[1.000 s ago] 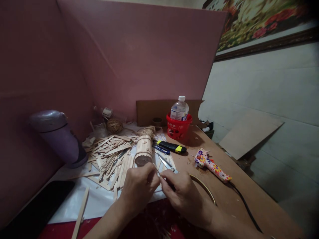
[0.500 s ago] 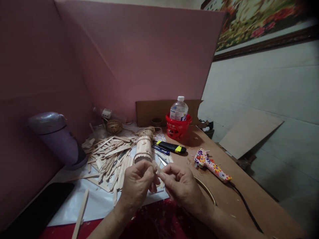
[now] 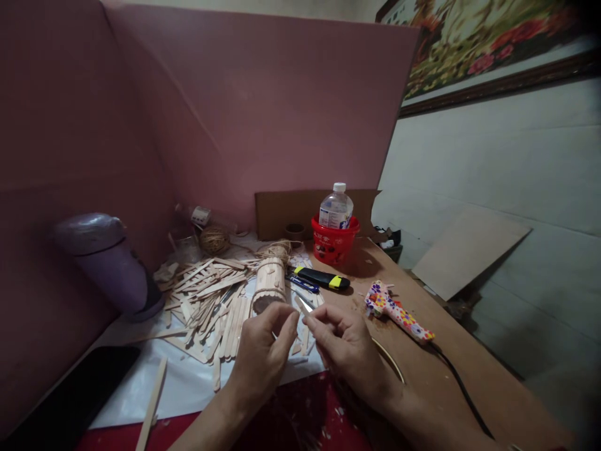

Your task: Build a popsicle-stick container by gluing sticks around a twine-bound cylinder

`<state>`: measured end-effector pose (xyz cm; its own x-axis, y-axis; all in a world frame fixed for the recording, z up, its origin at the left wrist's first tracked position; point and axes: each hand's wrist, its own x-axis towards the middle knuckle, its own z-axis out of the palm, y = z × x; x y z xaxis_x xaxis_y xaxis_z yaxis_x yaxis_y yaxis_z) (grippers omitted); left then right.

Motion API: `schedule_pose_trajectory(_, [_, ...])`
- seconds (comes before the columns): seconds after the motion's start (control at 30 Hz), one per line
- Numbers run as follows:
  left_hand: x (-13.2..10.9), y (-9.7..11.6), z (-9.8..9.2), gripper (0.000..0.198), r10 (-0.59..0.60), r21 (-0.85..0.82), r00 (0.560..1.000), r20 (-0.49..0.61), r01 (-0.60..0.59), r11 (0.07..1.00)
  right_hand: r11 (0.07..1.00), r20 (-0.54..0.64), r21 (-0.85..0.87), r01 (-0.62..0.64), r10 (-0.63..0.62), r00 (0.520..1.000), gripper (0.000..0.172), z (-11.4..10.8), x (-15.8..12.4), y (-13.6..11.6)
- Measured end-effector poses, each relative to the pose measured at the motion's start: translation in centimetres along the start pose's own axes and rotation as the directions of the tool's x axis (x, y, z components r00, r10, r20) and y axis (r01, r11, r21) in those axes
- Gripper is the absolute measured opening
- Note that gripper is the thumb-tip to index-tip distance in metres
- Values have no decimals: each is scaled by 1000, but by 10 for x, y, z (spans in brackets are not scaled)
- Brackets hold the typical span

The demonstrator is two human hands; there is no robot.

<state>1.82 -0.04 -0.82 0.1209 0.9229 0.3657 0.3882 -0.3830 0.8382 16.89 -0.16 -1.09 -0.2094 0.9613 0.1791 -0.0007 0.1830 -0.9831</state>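
Stick sliver [image 3: 300, 307] sits mostly hidden between left hand [image 3: 263, 357] and right hand [image 3: 346, 348] fingers.

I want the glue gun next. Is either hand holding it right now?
No, the flowered glue gun lies on the table, apart from the right hand and untouched.

Backboard [image 3: 263, 113]: plain pink. Craft sticks [image 3: 211, 294], stick cylinder [image 3: 270, 282] and stick piece [image 3: 300, 305]: pale natural wood, unpainted. Twine ball [image 3: 215, 238]: tan-brown. Flask [image 3: 110, 263]: purple, with a darker base. Bucket [image 3: 334, 241]: red. Bottle [image 3: 335, 207]: clear, with a white cap. Utility knife [image 3: 322, 279]: black with a yellow band. Glue gun [image 3: 394, 311]: white ground with a multicolour floral print; cord [image 3: 462, 388] black. Sheet [image 3: 188, 376]: white. Tabletop [image 3: 422, 369]: brown. Phone [image 3: 70, 394]: black. Picture [image 3: 493, 37]: red flowers on green, in a dark brown frame.
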Motion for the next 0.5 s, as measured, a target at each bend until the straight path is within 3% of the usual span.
schedule_pose_trajectory(0.1, [0,-5,0,20,148,170,989,-22,-142,975,977,10,-185,103,-103,995,26,0,-2,1])
schedule_pose_trajectory(0.27, [2,-8,0,21,313,451,950,20,-287,845,836,72,-479,269,-268,961,22,0,-6,3])
schedule_pose_trajectory(0.4, [2,-6,-2,23,350,570,934,72,-327,754,740,146,-578,343,-320,936,22,-3,-7,6])
schedule_pose_trajectory(0.5, [2,-4,-5,22,462,613,885,53,-394,685,718,215,-578,389,-326,921,23,-4,-8,6])
